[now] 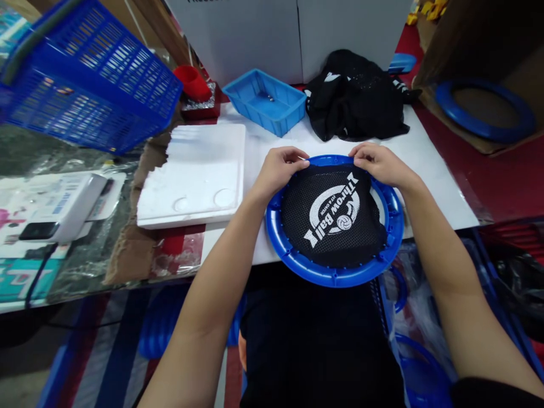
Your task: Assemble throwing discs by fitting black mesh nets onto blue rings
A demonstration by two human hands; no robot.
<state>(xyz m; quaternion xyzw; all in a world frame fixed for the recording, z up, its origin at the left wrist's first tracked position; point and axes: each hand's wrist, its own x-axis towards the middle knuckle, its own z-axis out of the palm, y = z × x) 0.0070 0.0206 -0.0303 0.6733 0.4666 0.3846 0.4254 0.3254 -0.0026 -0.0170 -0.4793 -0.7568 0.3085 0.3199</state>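
A blue plastic ring [335, 277] lies at the front edge of the white tabletop, partly overhanging it. Across its opening is a black mesh net [297, 209] printed "Throw Ball" in white. At the ring's upper left, my left hand [283, 167] is closed with thumb and fingers on the net's edge and rim. My right hand [378, 161] pinches the net's edge at the upper right of the ring. On the right side a gap shows between net and rim. Behind the ring lies a heap of black mesh nets [357, 102].
A light-blue bin [276, 110] with small metal pieces stands at the back. White foam [208, 170] lies to the left, below a tilted blue basket [106, 79]. Another blue ring [484, 136] rests in a cardboard box [480, 51] at right. A white device [68, 204] lies far left.
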